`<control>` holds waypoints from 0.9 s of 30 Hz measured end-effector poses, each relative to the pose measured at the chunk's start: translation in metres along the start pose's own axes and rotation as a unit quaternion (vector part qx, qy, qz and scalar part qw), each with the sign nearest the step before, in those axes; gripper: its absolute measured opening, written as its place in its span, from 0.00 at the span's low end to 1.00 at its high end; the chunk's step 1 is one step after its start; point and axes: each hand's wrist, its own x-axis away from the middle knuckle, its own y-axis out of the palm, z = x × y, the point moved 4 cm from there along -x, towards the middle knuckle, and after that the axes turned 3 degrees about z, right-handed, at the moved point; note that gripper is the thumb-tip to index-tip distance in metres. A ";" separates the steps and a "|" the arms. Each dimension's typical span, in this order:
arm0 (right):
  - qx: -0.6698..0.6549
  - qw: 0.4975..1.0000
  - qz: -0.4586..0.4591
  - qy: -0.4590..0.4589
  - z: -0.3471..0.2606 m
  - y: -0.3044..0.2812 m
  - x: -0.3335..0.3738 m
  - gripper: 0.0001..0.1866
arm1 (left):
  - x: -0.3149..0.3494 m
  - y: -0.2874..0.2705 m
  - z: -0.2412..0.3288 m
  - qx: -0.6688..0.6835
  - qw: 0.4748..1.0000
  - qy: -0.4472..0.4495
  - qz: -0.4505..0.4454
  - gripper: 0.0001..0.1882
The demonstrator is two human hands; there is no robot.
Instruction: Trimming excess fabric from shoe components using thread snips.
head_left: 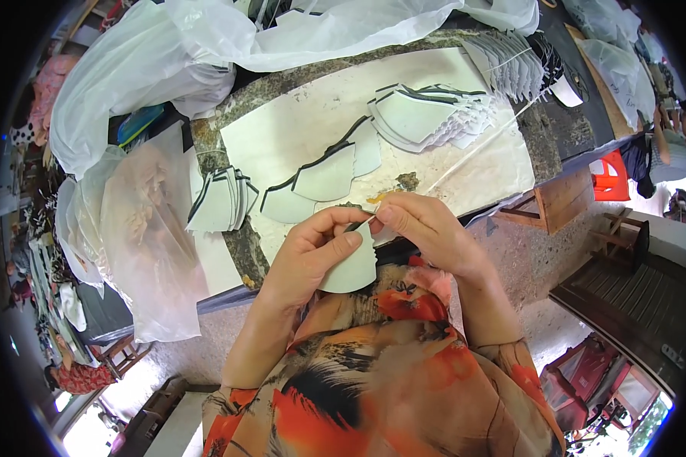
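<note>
My left hand (312,247) grips a pale, curved fabric piece (351,268) with its thumb on the front, just above my lap. At the top corner of that piece, the fingers of my right hand (423,225) are pinched together; a thin white bit shows at their tips. Ahead on the white board (450,171), similar pale pieces (324,171) with black edging lie overlapped in a slanting row. A fanned stack of black-edged pieces (427,114) sits farther right, and a smaller bundle (222,199) rests at the left.
A long white strip (484,145) crosses the board toward my right hand. Clear plastic sheets (160,68) heap along the table's far and left sides. More layered pale pieces (507,65) stand at the back right. A red plastic stool (610,175) and wooden stools are beyond the table's right.
</note>
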 end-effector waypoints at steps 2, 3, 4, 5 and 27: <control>-0.030 1.000 0.002 0.008 0.004 0.004 0.002 0.20 | 0.000 0.003 0.000 -0.004 1.000 0.010 0.006 0.14; -0.060 0.998 0.017 0.011 0.006 0.005 0.002 0.20 | -0.001 0.003 0.001 -0.009 1.000 0.019 0.012 0.14; -0.090 0.995 0.032 0.014 0.007 0.004 0.002 0.20 | -0.001 0.005 0.003 -0.009 1.000 0.019 0.012 0.14; -0.090 0.995 0.032 0.015 0.007 0.003 0.002 0.20 | -0.001 0.006 0.006 -0.015 1.000 0.012 0.022 0.13; -0.163 0.982 -0.002 0.095 -0.005 0.007 -0.004 0.11 | 0.002 0.002 0.011 -0.113 0.991 0.058 0.038 0.33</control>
